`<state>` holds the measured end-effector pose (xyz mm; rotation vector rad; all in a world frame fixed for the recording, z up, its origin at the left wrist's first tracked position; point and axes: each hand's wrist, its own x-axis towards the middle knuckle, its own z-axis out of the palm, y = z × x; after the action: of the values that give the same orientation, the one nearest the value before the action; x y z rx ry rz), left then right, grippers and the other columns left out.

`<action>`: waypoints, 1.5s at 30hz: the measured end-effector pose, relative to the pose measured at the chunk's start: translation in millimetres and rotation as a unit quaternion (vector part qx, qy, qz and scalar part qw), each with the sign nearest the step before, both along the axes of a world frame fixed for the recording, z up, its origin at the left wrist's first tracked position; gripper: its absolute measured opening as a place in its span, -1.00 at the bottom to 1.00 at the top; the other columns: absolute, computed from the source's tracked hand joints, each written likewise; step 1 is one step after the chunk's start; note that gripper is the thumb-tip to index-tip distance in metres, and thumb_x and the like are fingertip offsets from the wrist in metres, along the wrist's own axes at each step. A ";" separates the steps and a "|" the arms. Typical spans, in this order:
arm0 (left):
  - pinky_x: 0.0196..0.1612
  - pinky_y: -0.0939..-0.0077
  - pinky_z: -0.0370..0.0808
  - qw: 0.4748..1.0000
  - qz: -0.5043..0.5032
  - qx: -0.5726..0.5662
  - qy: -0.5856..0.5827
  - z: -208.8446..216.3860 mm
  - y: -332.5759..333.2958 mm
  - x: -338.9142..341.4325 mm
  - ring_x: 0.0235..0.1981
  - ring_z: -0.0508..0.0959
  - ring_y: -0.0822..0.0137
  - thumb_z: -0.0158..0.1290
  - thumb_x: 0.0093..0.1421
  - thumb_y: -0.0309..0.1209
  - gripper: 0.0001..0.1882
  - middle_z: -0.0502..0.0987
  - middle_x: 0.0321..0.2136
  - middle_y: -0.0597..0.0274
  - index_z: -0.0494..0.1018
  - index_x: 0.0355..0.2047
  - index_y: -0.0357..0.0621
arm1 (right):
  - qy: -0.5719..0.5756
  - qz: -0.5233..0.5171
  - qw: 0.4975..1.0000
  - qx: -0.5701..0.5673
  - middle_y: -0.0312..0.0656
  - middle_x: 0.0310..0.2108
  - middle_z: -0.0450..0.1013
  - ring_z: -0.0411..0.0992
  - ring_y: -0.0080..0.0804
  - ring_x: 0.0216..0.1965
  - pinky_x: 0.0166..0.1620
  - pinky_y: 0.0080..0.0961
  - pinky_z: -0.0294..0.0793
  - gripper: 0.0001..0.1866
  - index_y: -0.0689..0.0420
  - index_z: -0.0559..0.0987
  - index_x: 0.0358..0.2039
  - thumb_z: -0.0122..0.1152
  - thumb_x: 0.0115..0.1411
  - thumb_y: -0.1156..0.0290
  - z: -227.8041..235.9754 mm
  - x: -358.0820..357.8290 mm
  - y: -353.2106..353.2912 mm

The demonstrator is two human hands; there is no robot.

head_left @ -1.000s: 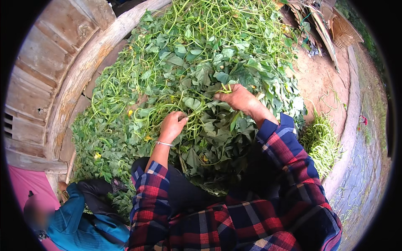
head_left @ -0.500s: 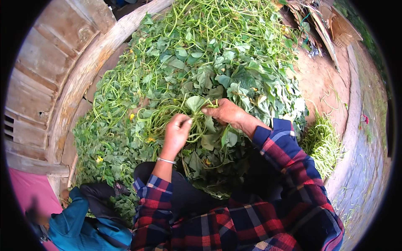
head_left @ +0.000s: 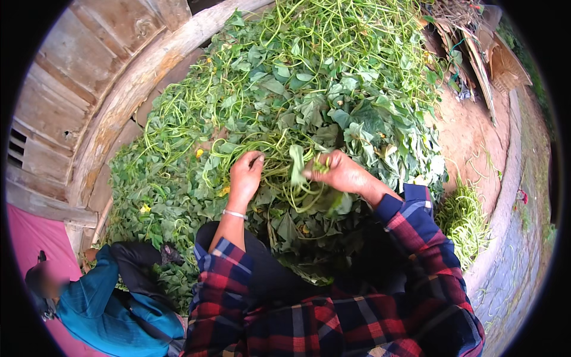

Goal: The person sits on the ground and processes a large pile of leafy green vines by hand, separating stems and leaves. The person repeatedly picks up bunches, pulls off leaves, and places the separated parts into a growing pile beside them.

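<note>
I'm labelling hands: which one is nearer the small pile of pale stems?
Right. The right hand is to the left of the stem pile; the left hand is farther left.

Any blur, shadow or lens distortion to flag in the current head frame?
Head view: the leaf beside the right hand is smeared, probably by motion; head view: the lower foliage near the lap falls into dark shadow; head view: the wooden beam looks bowed, and the picture's corners are black.
</note>
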<state>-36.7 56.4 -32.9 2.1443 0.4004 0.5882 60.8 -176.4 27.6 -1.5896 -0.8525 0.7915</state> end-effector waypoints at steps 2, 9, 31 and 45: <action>-0.26 0.45 0.43 0.995 -0.057 0.073 0.034 -3.9 1.1 11.2 -0.36 0.52 0.21 0.03 0.10 -0.47 -0.81 0.52 -0.34 0.13 0.48 -0.25 -0.18 | -0.043 0.065 0.996 -0.037 -0.28 -0.53 0.51 0.34 -0.67 -0.49 -0.26 -0.61 0.40 -0.78 0.14 0.57 -0.37 0.25 0.10 0.25 -12.1 -2.1 -7.3; -0.01 0.23 0.27 0.914 -0.108 0.306 0.244 -37.4 -22.1 24.5 -0.12 0.40 0.24 0.01 0.08 -0.46 -0.76 0.47 -0.30 0.27 0.48 -0.20 -0.02 | -0.012 0.032 0.993 -0.109 -0.30 -0.53 0.51 0.25 -0.71 -0.49 -0.27 -0.65 0.35 -0.77 0.13 0.57 -0.30 0.25 0.09 0.27 -23.3 6.8 -17.4; -0.50 0.64 0.40 0.905 -0.109 -0.153 -0.383 300.6 0.1 17.9 -0.56 0.41 0.51 -0.02 0.20 -0.37 -0.80 0.45 -0.56 0.30 0.44 -0.26 -0.26 | -0.249 -0.185 0.913 -0.265 0.07 -0.44 0.48 0.46 -0.03 -0.31 -0.21 -0.27 0.45 -0.67 0.19 0.57 -0.42 0.20 -0.01 0.15 -30.5 41.5 -13.9; -0.25 0.22 0.50 0.929 -0.138 -0.324 -0.113 222.0 -61.1 59.6 -0.31 0.44 0.42 0.06 0.14 -0.36 -0.84 0.45 -0.37 0.30 0.44 -0.31 -0.14 | 0.076 -0.333 0.928 0.148 -0.39 -0.49 0.50 0.34 -0.74 -0.46 -0.33 -0.74 0.33 -0.88 0.12 0.58 -0.39 0.19 0.13 0.36 -6.0 71.9 -34.9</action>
<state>22.9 -4.6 189.1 1.4432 0.1295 0.4529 132.7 -211.3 21.6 -1.3910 -0.2575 0.2712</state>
